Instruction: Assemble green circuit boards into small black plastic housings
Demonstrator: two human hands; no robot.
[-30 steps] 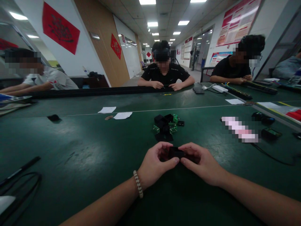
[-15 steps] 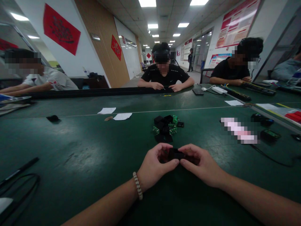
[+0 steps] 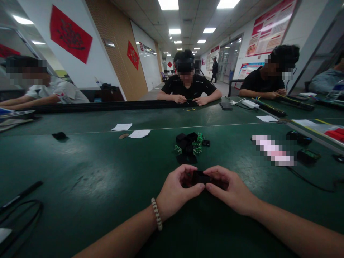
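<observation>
A small black box-like part (image 3: 201, 177) is held between my two hands, low in the middle of the view. My left hand (image 3: 178, 190), with a beaded bracelet at the wrist, grips its left side between thumb and fingers. On the other side my right hand (image 3: 232, 188) holds it the same way, the thumbs nearly touching in front. The part's top looks open, but its inside is too dark to make out. Just beyond the hands lies a pile of black parts (image 3: 185, 142) with several green circuit boards (image 3: 197, 147) among them.
White papers (image 3: 139, 133) lie beyond the pile on the left of the green table (image 3: 107, 165). A pen (image 3: 23, 195) and cable are at near left; black devices (image 3: 308, 156) and a cable at right. Across the table a person (image 3: 188, 84) works; others sit at both sides.
My hands and the black part stay nearly the same, with only a slight shift of the view. In the background, a standing person has moved a little to the left.
</observation>
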